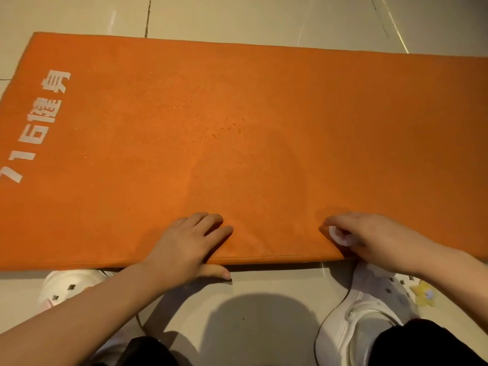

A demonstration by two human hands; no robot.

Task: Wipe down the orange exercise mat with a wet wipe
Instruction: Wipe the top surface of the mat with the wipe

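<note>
The orange exercise mat (pixel 264 122) lies flat on the floor and fills most of the view, with white lettering near its left end. My left hand (pixel 184 247) rests on the mat's near edge, fingers on top and thumb tucked below the edge. My right hand (pixel 369 236) presses on the mat near the same edge, further right. A small white wet wipe (pixel 339 236) is bunched under its fingers and only partly shows. Fine damp speckles glint on the mat's middle.
Beige floor tiles (pixel 264 19) surround the mat. My two white clog shoes (pixel 369 307) stand on the floor just short of the near edge, with dark trouser legs at the bottom of the view. A thin dark cable (pixel 332 313) curves past the right shoe.
</note>
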